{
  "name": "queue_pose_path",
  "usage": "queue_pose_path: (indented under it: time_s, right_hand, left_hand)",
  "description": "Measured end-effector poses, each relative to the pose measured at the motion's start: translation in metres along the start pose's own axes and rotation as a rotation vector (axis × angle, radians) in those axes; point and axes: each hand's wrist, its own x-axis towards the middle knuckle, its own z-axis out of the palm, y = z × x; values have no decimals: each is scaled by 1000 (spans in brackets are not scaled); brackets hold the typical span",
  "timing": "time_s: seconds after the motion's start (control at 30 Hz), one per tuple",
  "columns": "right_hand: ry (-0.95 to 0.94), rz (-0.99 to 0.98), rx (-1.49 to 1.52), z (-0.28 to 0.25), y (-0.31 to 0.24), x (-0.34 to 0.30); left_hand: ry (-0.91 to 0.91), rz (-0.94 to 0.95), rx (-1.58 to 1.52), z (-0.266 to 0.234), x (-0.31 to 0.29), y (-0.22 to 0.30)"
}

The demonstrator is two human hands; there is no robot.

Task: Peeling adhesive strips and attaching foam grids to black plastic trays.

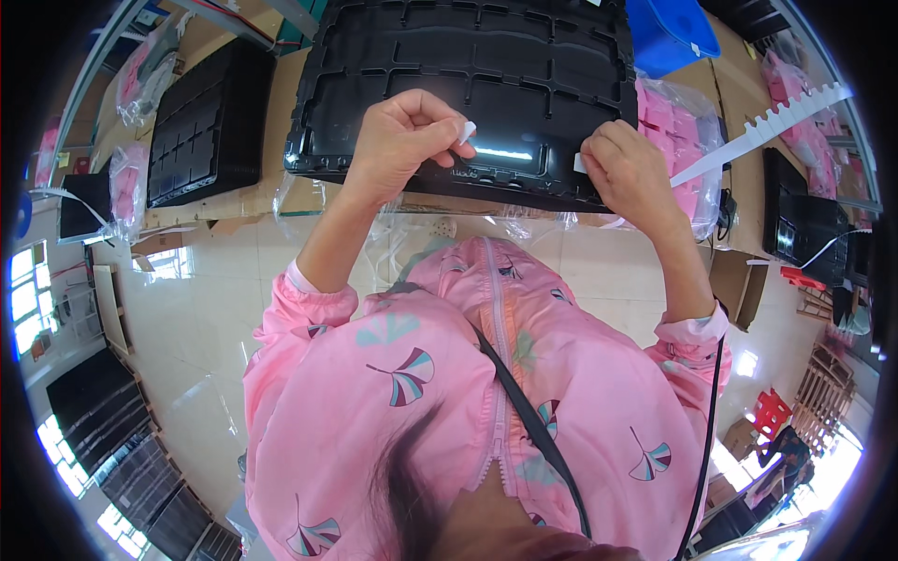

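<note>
In front of me lies a stack of black moulded plastic trays [449, 56] with raised ribs. My left hand [402, 145] is over its near edge, thumb and finger pinching a small white piece [469, 130] that looks like a sticker or paper scrap. At the near right corner my right hand [629, 173] is closed, fingertips down at the tray. A second small white piece [580, 164] shows at those fingertips; whether it is stuck to the tray, I cannot tell. Beyond the right wrist runs a white notched strip [767, 134], its lower end hidden.
Pink parts in clear plastic bags [675, 140] lie right of the trays, with a blue bin [669, 37] behind them. To the left stands another black tray stack [210, 126]. A brown cardboard surface [281, 140] lies under the trays. Black cable [713, 421] hangs by my right arm.
</note>
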Motion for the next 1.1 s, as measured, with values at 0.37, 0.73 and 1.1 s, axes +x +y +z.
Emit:
queue_pose_path:
  time_s: [0.37,0.73,1.1]
  right_hand:
    - [-35,-117,14,-1,9,-8]
    - [-165,-84,410,-21,14,-6]
    - [41,369,875,9,5,52]
  left_hand:
    - [58,75,100,5,-1,-5]
    - [138,140,151,11,-2,-7]
    - [-165,-271,-460,50,45,4]
